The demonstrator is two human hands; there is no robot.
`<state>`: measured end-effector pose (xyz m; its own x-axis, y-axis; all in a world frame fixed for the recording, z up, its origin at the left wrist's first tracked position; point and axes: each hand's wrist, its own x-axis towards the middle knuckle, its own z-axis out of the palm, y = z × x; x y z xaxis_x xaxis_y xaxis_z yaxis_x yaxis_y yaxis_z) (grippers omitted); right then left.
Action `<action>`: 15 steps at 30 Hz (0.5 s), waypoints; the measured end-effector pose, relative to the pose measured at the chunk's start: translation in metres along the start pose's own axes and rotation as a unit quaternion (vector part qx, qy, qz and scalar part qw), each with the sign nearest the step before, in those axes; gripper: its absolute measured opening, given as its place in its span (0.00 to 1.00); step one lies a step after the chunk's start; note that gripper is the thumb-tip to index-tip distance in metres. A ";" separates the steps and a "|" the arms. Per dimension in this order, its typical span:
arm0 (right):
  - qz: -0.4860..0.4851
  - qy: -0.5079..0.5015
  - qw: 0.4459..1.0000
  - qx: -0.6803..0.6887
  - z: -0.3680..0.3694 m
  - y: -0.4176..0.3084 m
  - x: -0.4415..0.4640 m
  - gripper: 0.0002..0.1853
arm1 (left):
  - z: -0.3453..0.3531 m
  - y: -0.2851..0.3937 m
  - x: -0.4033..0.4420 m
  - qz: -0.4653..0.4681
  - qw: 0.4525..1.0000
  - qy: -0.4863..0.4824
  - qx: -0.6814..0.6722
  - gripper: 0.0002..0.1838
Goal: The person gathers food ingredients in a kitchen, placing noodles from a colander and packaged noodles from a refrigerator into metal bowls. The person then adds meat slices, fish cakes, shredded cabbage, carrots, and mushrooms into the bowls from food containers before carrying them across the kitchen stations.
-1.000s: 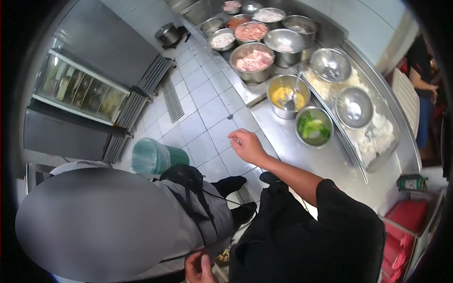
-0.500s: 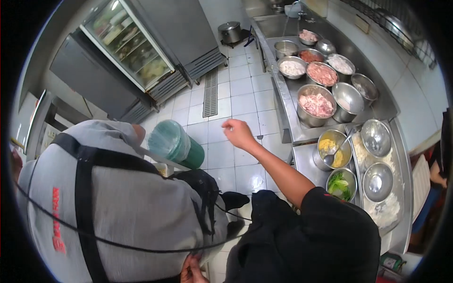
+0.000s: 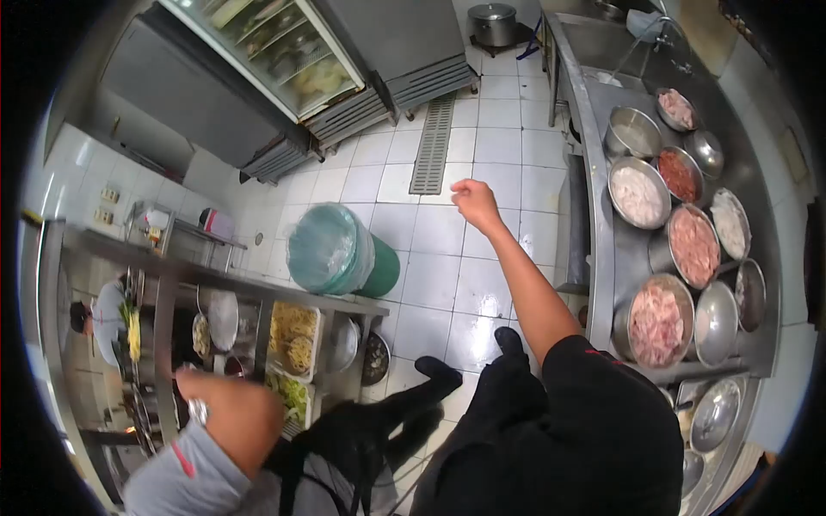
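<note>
My right hand is loosely curled in mid-air over the white tiled floor. No object shows in its fingers, and it touches nothing. Just below the hand in view is the end of a long metal floor drain. A green bin lined with a clear plastic bag stands left of it. To the right, metal bowls hold cut pale pink meat, ground-looking pink meat and whitish pieces. My left hand is out of the picture.
A co-worker's grey sleeve and blurred arm are close at lower left. Beside them a metal shelf rack holds a noodle tray and greens. Steel counter runs along the right; fridges stand at the back.
My view has swung left and forward, bringing the shelf rack into sight. The co-worker has dropped lower left in view. A hand at the bottom edge has gone; my right hand stays raised and curled.
</note>
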<state>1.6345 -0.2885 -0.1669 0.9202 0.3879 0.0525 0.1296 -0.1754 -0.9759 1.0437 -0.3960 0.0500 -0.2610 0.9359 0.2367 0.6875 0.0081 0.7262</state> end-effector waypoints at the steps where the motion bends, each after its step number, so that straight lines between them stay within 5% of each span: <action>1: 0.024 0.013 1.000 0.002 -0.009 0.017 0.015 0.11 | 0.016 0.010 0.006 0.009 1.000 -0.008 0.000 0.16; 5: 0.095 0.070 0.993 0.005 -0.053 0.032 0.060 0.11 | 0.102 0.041 0.034 0.038 0.997 -0.056 -0.024 0.15; 15: 0.071 0.122 0.985 0.096 -0.122 -0.012 0.163 0.12 | 0.327 0.032 0.104 -0.002 0.962 -0.267 -0.051 0.12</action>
<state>1.8281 -0.3340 -0.1212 0.9885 0.1380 -0.0612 -0.0577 -0.0294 -0.9979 1.2599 -0.1830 -0.1127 0.1412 0.9837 -0.1114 0.6096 0.0023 0.7927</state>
